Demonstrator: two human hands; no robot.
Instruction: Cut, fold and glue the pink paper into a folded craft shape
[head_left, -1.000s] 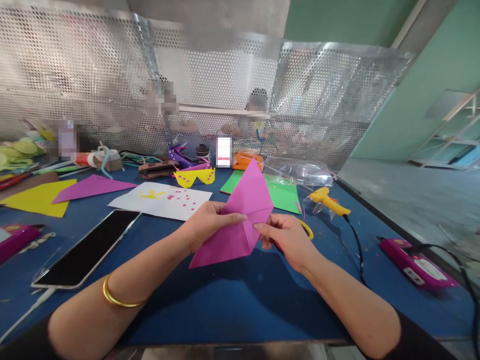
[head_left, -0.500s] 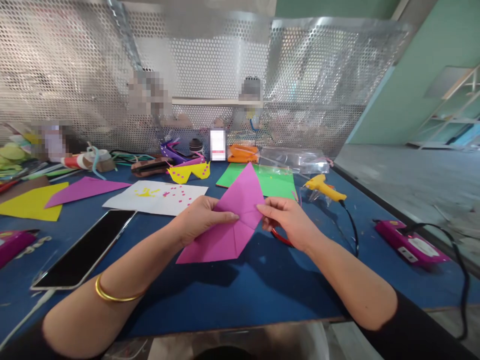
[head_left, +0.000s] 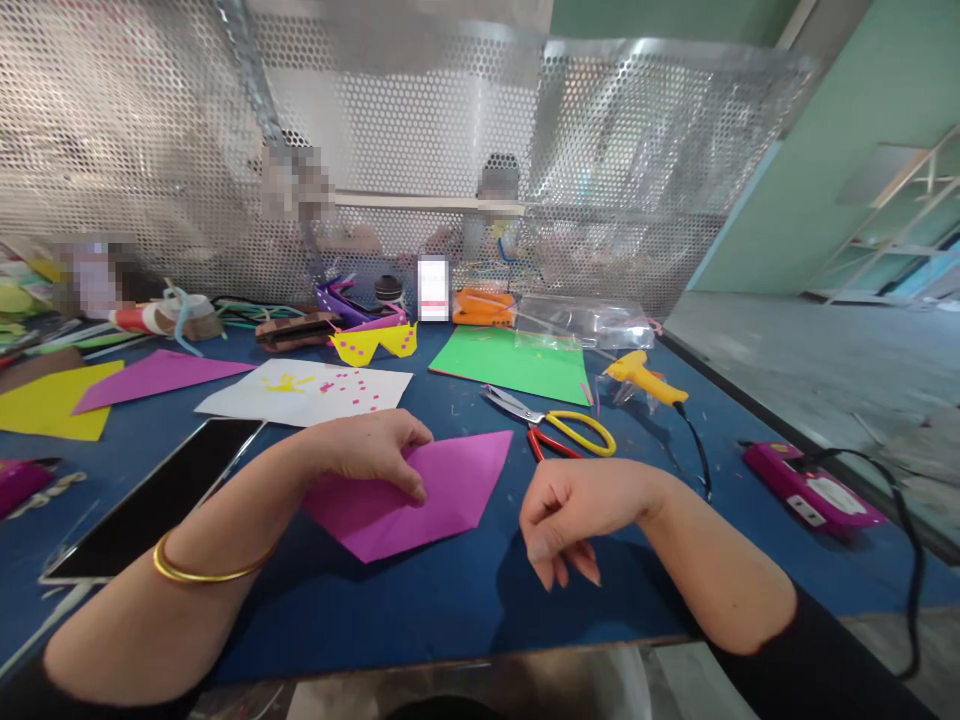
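Observation:
A magenta craft sheet with angled edges lies low over the blue table in front of me. My left hand holds it from its upper left part, thumb on the top face; the other fingertips are partly hidden. Right of the sheet and apart from it, my right hand hangs over the table with loosely bent fingers and nothing in them. Scissors with one red and one yellow handle loop lie just beyond the right hand, blades pointing to the far left.
Beyond are a white sheet with small cut bits, a yellow mask and green sheets. A yellow glue gun and a magenta power strip lie right. Left are a phone and a yellow sheet.
The magenta sheet went from raised between both hands to lower and flatter, turned round. My right hand let go of it and moved down towards me, uncovering the scissors.

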